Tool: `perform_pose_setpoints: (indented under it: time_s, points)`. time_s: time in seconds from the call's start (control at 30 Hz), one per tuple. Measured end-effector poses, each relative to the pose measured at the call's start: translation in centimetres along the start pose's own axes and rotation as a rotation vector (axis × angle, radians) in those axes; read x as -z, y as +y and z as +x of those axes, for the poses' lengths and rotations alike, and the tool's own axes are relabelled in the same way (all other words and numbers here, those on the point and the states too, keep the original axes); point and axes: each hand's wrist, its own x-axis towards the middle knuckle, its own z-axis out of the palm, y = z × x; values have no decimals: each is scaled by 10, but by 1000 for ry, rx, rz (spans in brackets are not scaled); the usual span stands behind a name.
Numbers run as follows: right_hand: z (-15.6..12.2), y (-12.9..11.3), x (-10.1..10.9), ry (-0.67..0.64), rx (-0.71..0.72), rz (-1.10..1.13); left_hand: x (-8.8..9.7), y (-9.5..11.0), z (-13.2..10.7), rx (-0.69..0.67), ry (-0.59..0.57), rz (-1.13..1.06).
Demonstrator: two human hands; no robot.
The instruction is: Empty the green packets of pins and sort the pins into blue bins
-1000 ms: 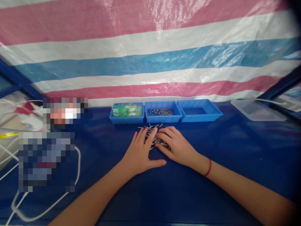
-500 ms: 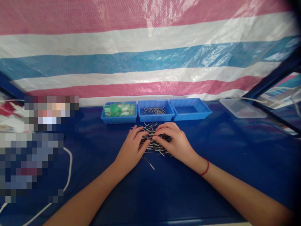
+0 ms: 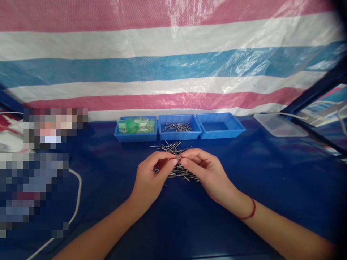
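My left hand [image 3: 150, 175] and my right hand [image 3: 213, 173] meet over a loose pile of blind rivets [image 3: 181, 173] on the dark blue table. Thumb and forefinger of each hand are pinched together. A small metal blind rivet [image 3: 178, 158] runs between the fingertips, mostly hidden by them. My hands cover the middle of the pile. Just behind it stands a blue bin [image 3: 180, 136] with several similar rivets [image 3: 177, 127] inside.
To the left, another blue bin [image 3: 135, 137] contains green and clear plastic packets [image 3: 132, 125]. A third blue bin [image 3: 221, 134] stands to the right, near a translucent lid [image 3: 280, 125]. A white cable [image 3: 78, 195] curves along the left. Striped sheeting [image 3: 162, 68] hangs behind.
Both hands have come up from the pile and drawn together. Their fingertips, spread among the rivets before, now pinch one rivet between them.
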Motion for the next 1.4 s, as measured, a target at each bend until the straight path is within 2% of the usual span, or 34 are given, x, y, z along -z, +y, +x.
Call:
perform_pose_setpoints:
  time_s: [0.13,0.27,0.43,0.67,0.97,1.17,1.27,1.4]
  points:
    - [-4,1,-1,-22,46,-117,-1,3,-2,-9,38,-36]
    - [-6,1,-1,-62,112,-263,0,4,-2,-41,31,-37]
    - [-5,-2,-3,-96,193,-335,2,6,-3,-75,23,-3]
    - [-5,0,-2,-88,205,-345,3,9,-2,-102,2,38]
    - [-4,1,1,-59,205,-310,4,6,-2,-231,-26,58]
    - [-3,-4,3,26,304,-310,5,-1,0,-155,-24,31]
    - [-6,-9,3,19,382,-353,3,-3,1,-118,-64,44]
    - [-3,-19,6,19,487,-529,7,-4,6,-126,-206,163]
